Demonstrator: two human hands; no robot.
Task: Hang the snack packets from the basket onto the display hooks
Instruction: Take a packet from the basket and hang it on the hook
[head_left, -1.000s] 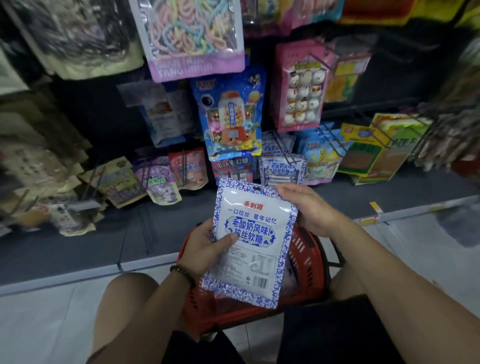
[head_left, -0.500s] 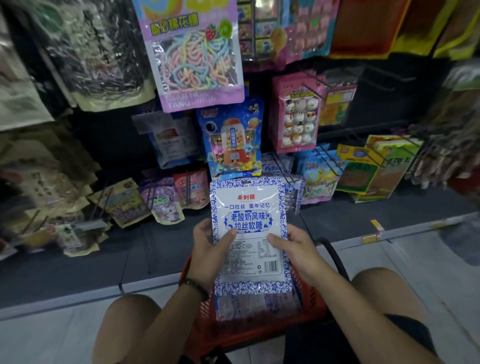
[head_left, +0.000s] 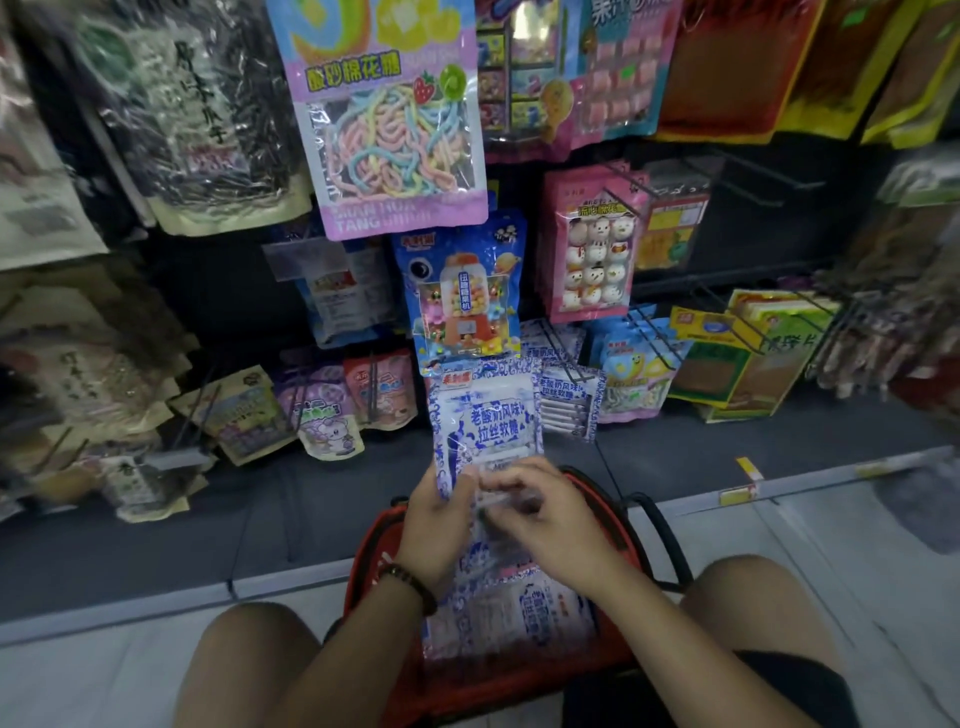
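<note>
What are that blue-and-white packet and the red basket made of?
Blue-and-white packet: probably thin plastic film, glossy; it shows wrinkles and light glare. Red basket: likely rigid moulded plastic, duller sheen, uniform colour; blur hides detail.

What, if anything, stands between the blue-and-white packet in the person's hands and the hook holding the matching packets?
Nothing visible does. The packet, held by the left hand and right hand, is just left of the matching packets; the blue gumball packet hangs above it.
</note>
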